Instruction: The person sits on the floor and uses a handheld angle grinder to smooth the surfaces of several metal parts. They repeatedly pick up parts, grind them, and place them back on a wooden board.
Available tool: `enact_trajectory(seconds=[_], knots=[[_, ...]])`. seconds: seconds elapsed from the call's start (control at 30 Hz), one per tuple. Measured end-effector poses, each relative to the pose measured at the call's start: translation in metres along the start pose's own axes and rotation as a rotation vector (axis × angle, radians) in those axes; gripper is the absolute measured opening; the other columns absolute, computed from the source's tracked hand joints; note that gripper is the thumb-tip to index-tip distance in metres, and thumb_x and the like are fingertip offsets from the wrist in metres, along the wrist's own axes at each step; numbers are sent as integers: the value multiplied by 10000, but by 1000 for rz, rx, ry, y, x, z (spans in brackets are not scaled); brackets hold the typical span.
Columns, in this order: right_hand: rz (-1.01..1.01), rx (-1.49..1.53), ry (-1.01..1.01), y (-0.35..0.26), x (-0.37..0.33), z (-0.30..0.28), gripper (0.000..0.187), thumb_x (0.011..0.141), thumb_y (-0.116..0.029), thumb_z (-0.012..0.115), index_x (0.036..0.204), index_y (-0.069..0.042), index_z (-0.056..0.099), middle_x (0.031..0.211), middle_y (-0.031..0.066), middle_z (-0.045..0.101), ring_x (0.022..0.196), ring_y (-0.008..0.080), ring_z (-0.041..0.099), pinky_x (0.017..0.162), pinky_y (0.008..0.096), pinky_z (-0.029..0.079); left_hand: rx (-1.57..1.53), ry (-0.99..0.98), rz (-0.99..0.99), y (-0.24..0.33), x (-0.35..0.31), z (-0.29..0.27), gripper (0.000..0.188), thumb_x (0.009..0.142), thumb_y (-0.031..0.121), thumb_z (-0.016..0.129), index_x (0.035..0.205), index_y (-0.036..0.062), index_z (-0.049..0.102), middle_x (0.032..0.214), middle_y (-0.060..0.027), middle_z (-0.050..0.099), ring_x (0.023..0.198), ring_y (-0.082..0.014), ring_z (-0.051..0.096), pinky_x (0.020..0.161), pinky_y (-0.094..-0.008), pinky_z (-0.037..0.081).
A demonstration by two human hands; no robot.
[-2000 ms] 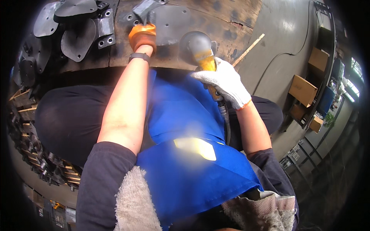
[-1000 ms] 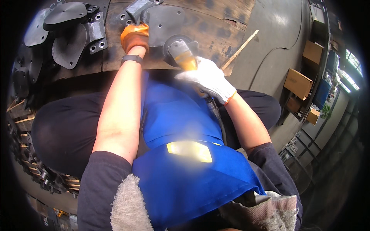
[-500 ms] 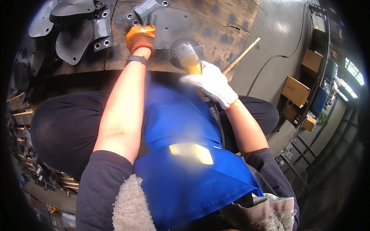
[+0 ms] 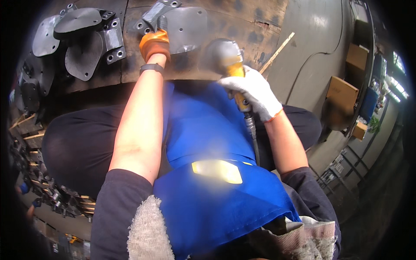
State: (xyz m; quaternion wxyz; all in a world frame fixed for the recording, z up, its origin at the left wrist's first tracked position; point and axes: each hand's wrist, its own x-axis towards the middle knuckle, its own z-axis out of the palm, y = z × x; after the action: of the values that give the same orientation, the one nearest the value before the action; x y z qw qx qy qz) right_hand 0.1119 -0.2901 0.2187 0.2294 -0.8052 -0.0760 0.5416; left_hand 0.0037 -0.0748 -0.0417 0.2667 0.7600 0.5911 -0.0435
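My left hand (image 4: 154, 44), in an orange glove, is closed on the near end of a dark metal bracket (image 4: 151, 14) that has holes in its flange. A broad flat plate (image 4: 186, 28) extends from the bracket to the right and lies on the wooden tabletop (image 4: 236, 26). The plate's near edge carries a bright, bare-looking patch. In my white-gloved right hand (image 4: 255, 92) is a yellow angle grinder (image 4: 236, 71), its disc end blurred and just right of the plate, apart from it. A cable runs down from the grinder's rear.
Several similar metal plates with brackets (image 4: 86, 50) are heaped on the left of the table. A thin wooden strip (image 4: 277, 52) juts out at the table's right edge. Cardboard boxes (image 4: 342, 93) stand on a shelf at right, and a dark cable (image 4: 299, 65) crosses the floor.
The grinder has shifted right, off the plate's near corner, and that bright edge now shows. My left hand stays on the bracket; the whole view has shifted slightly.
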Motion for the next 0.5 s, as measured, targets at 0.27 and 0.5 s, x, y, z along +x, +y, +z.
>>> enact_trajectory(seconds=[0.27,0.5], knots=[[31,468,101,32,19,-32,222,831,-233,731,895,-46,628,719,38,632,595,110,591,534,233,474,727,-406,157,33,-40,-10,420,924,265,603,1304,92,554,1246,-48,644,1137,-200,623,916,-334,508],[126,287,102,71,40,-43,461,740,-449,749,988,-65,685,870,66,623,683,159,582,596,304,523,853,-499,253,-1,-18,31,504,1008,403,422,1419,117,484,1467,-49,469,1331,-218,444,1101,-340,344]])
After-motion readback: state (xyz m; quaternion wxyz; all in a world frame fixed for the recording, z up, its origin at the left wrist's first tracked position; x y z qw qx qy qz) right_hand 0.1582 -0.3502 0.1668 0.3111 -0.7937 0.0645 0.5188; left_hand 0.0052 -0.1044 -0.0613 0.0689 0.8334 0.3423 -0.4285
